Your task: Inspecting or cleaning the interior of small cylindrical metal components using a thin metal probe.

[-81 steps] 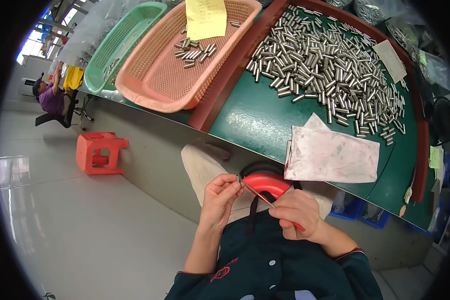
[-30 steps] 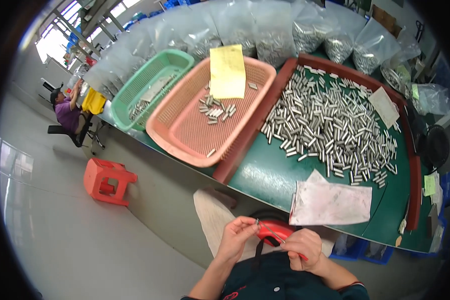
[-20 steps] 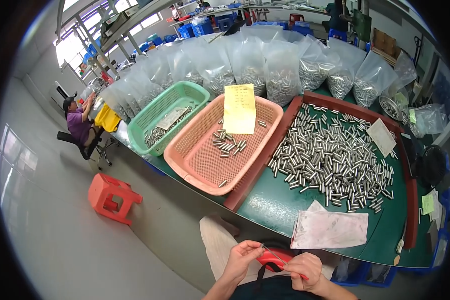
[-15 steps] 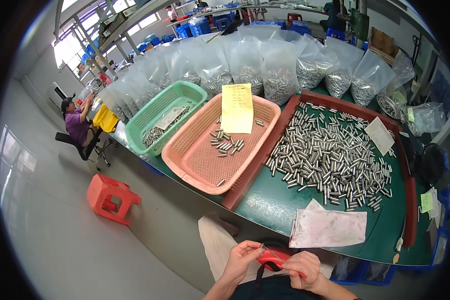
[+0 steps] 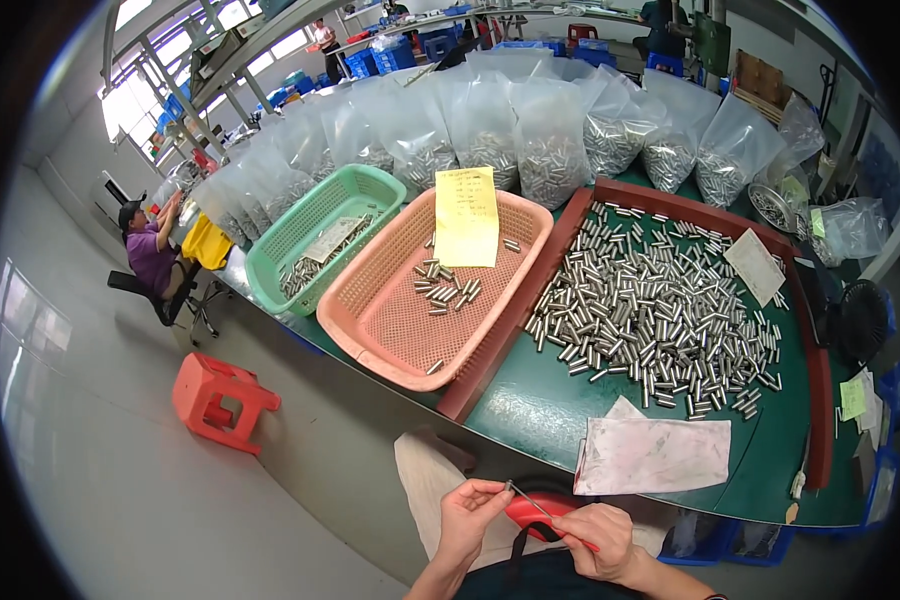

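Note:
My left hand (image 5: 468,517) is closed in a pinch on a small metal pin (image 5: 510,486), low in front of the table edge. My right hand (image 5: 598,540) grips a slim tool with a red handle and a thin metal shaft (image 5: 534,505). The shaft slants up to the left, and its tip meets the pin at my left fingertips. Whether the tip goes inside the pin is too small to tell. Beyond my hands, many short shiny metal pins (image 5: 660,310) lie spread on the green tabletop (image 5: 510,400) inside a red-brown frame (image 5: 818,400).
A folded stained cloth (image 5: 655,455) lies at the table's near edge. Left of the frame stand a pink basket (image 5: 370,335) with some pins and a yellow note, and a green basket (image 5: 260,265). Filled plastic bags (image 5: 550,140) line the back. A red stool (image 5: 220,400) stands on the floor.
My hands keep nearly the same pose, the tool tip still at the pin. The whole view has shifted slightly. Far back, a person has moved a little left.

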Available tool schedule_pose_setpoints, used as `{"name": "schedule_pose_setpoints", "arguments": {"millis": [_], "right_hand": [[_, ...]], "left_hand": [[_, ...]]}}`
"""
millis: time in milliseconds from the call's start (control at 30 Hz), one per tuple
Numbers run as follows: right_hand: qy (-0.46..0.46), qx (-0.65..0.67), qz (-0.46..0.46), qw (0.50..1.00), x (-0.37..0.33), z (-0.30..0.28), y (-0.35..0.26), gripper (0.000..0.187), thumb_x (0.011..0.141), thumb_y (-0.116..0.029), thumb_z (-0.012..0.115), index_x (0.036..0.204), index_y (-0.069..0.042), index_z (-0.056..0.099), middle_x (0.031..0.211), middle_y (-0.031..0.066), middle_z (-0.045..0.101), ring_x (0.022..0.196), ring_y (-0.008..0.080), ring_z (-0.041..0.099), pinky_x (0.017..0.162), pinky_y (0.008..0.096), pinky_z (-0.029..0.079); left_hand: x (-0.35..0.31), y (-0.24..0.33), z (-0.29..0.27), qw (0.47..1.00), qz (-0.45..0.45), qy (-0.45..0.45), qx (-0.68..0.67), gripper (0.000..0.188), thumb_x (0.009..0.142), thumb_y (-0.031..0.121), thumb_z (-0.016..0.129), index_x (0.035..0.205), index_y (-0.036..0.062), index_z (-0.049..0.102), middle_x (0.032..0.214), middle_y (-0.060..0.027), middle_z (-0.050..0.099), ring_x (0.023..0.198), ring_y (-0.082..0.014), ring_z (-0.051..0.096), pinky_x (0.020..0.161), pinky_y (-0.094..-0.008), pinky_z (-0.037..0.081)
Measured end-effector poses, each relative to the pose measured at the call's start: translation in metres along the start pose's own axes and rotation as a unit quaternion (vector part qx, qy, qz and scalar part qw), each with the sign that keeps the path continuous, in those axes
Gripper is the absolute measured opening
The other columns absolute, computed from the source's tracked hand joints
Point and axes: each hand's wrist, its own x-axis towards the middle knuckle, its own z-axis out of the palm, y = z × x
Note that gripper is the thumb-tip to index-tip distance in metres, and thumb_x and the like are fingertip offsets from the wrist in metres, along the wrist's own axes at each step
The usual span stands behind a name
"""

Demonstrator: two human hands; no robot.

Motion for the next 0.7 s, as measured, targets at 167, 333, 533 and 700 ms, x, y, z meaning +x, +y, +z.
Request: {"name": "schedule_pose_setpoints", "arguments": {"millis": [167, 333, 533, 700], "right_hand": [[0.039, -0.009, -0.013, 0.999, -0.005, 0.002, 0.008, 0.02, 0.066, -0.003, 0.066, 0.085, -0.003, 0.06, 0.067, 0.0065, 0.06, 0.056, 0.02, 0.058, 0.049, 0.0262, 0.043], [0.078, -0.04, -0.017, 0.996, -0.003, -0.004, 0.005, 0.02, 0.064, -0.003, 0.068, 0.083, -0.003, 0.06, 0.064, 0.0059, 0.059, 0.054, 0.0196, 0.057, 0.046, 0.0259, 0.042], [0.04, -0.005, 0.021, 0.999, 0.007, -0.002, -0.003, 0.022, 0.063, 0.003, 0.066, 0.083, -0.001, 0.059, 0.068, 0.0086, 0.059, 0.056, 0.0227, 0.058, 0.049, 0.029, 0.045], [0.06, -0.01, 0.0, 0.998, 0.005, -0.006, -0.003, 0.019, 0.063, -0.001, 0.069, 0.08, -0.003, 0.061, 0.066, 0.006, 0.06, 0.056, 0.0198, 0.058, 0.05, 0.0266, 0.045]], "left_hand": [[0.0, -0.003, -0.001, 1.0, 0.002, -0.014, -0.006, 0.012, 0.075, -0.005, 0.062, 0.087, -0.0032, 0.058, 0.083, -0.0091, 0.062, 0.075, -0.0109, 0.059, 0.071, -0.0209, 0.048], [-0.002, -0.009, -0.002, 0.995, -0.038, -0.052, -0.082, 0.012, 0.076, -0.005, 0.06, 0.087, -0.0028, 0.056, 0.085, -0.0107, 0.062, 0.077, -0.0127, 0.059, 0.073, -0.0226, 0.048], [0.003, -0.009, -0.004, 0.98, -0.085, -0.076, -0.163, 0.012, 0.078, -0.003, 0.058, 0.089, -0.0016, 0.054, 0.086, -0.012, 0.061, 0.077, -0.0145, 0.059, 0.074, -0.0251, 0.047], [0.004, -0.008, -0.01, 0.968, -0.101, -0.115, -0.199, 0.013, 0.078, -0.002, 0.059, 0.09, -0.0006, 0.054, 0.087, -0.0113, 0.061, 0.078, -0.0149, 0.059, 0.074, -0.0256, 0.047]]}}
